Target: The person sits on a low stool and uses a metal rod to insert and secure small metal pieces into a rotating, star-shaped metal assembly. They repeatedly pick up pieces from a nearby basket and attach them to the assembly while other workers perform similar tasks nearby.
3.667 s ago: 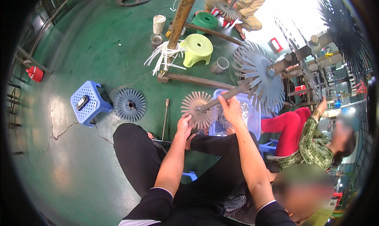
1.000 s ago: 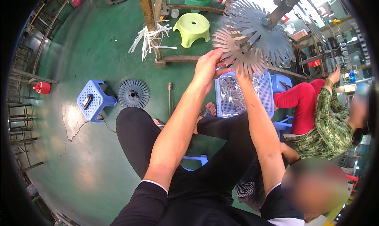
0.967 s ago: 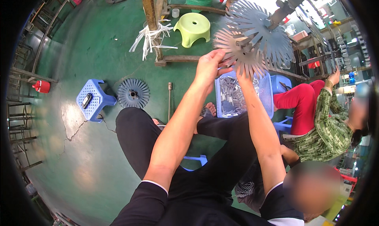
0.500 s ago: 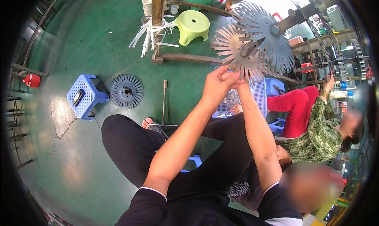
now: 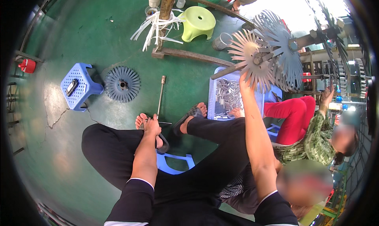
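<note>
My left hand (image 5: 152, 126) is down by my foot, its fingers curled on the crossbar of a long T-handle socket wrench (image 5: 161, 95) lying on the floor. My right arm reaches up, and my right hand (image 5: 247, 83) is at the lower edge of a slotted metal disc (image 5: 249, 54) with blade-like fins around it. Its fingertips are partly hidden against the fins. A bolt end shows at the disc's hub. Larger grey finned discs (image 5: 278, 42) stand just behind it on a horizontal shaft (image 5: 316, 40).
A blue basket (image 5: 212, 103) of small metal pieces stands below the discs, with a seated person in red trousers (image 5: 290, 111) beside it. Leftward are a dark finned disc (image 5: 122, 84) and a blue stool (image 5: 81, 82). A green stool (image 5: 199, 22) stands behind the rack post (image 5: 167, 5).
My hands were together at the disc. The left has moved down to the wrench's crossbar, while the right stays at the disc. The whole view has shifted slightly.
</note>
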Demonstrator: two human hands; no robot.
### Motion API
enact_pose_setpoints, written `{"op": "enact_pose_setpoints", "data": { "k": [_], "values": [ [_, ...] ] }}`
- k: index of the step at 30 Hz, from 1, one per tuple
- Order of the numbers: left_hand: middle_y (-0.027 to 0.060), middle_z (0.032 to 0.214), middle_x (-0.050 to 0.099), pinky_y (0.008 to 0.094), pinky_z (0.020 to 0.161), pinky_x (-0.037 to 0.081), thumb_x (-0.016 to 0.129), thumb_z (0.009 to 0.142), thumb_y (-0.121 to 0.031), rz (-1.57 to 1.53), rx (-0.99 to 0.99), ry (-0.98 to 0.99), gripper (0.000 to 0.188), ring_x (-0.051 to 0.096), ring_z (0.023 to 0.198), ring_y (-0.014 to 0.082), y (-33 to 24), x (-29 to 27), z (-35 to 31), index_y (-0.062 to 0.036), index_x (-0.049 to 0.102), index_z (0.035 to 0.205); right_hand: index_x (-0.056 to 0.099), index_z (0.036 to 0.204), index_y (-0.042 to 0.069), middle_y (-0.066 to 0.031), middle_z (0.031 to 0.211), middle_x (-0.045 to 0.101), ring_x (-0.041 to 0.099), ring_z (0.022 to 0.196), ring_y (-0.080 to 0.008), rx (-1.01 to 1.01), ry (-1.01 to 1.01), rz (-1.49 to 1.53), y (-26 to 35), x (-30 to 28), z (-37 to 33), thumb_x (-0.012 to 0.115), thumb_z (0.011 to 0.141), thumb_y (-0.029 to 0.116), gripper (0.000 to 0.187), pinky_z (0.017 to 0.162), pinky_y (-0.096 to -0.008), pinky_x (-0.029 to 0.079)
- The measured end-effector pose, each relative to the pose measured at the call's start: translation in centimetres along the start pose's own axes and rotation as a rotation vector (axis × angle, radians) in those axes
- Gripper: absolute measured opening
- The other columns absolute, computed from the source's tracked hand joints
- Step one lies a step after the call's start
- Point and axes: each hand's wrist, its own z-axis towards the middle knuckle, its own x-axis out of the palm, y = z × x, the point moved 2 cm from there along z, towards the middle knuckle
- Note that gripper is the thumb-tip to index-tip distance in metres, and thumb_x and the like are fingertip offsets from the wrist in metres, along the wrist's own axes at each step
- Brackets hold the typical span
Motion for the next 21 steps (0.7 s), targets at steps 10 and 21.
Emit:
{"op": "enact_pose_setpoints", "data": {
  "k": [10,21],
  "values": [
    [0.0083,0.093,0.065,0.0397,0.084,0.040,0.064,0.077,-0.028,0.147,0.323,-0.142,0.057,0.062,0.090,0.0247,-4.6,-0.4,-0.4,-0.0184,0.045,0.130,0.064,0.092,0.002,-0.0131,0.086,0.063,0.063,0.083,-0.0296,-0.271,-0.073,-0.292,0.5,-1.6,-0.4,0.059,0.076,0.008,0.018,0.081,-0.0395,0.050],
    [0.0167,0.060,0.060,0.0377,0.056,0.049,0.046,0.090,-0.022,-0.682,0.047,-0.620,0.037,0.060,0.053,0.0307,-9.5,-19.7,-15.9,-0.0120,0.057,0.124,0.064,0.087,0.003,-0.0126,0.090,0.063,0.063,0.086,-0.0278,-0.107,-0.304,-0.252,1.4,-5.0,2.0,0.060,0.072,0.007,0.015,0.078,-0.0395,0.053]
  ]
}}
